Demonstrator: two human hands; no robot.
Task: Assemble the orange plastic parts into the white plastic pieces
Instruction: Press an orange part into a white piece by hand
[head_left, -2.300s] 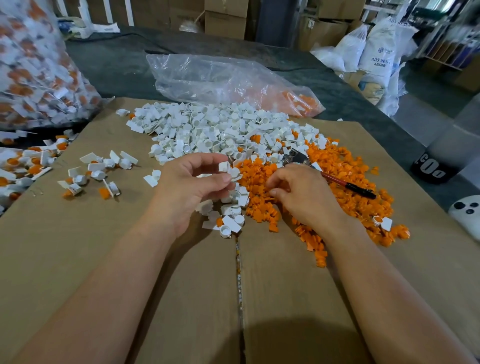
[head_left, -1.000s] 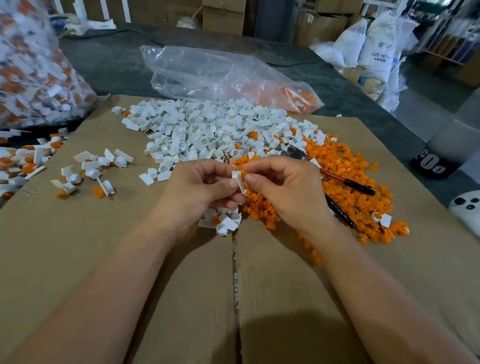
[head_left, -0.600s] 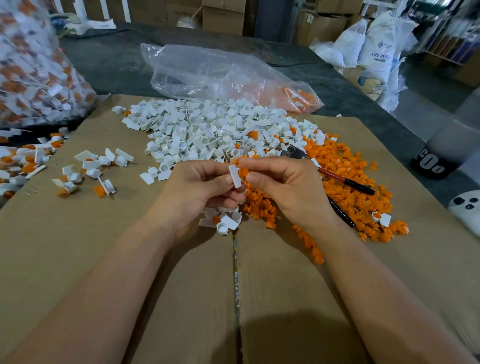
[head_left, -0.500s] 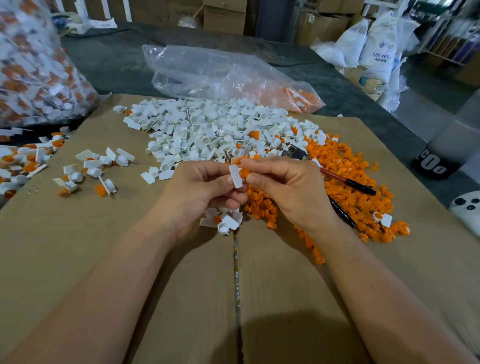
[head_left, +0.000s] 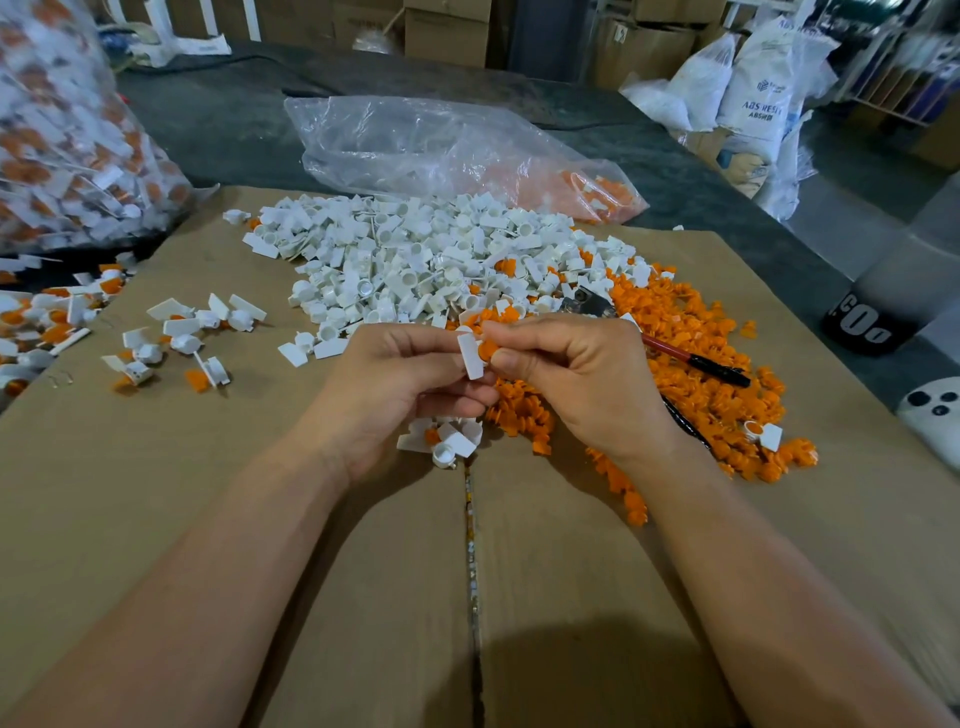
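Before the white heap (head_left: 415, 260) and orange heap (head_left: 691, 332), left hand (head_left: 395, 384) pinches a white piece (head_left: 471, 356), right hand (head_left: 582, 379) seemingly an orange part (head_left: 487, 349).

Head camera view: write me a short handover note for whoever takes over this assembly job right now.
The left hand pinches one white piece. The right hand pinches an orange part against it. Whether it is seated cannot be told.
Loose white pieces are heaped at the far middle of the cardboard, with loose orange parts to their right.
Done: some joined pieces, white with orange, lie at the left edge.
Left: finish this pair, then work through both heaps.
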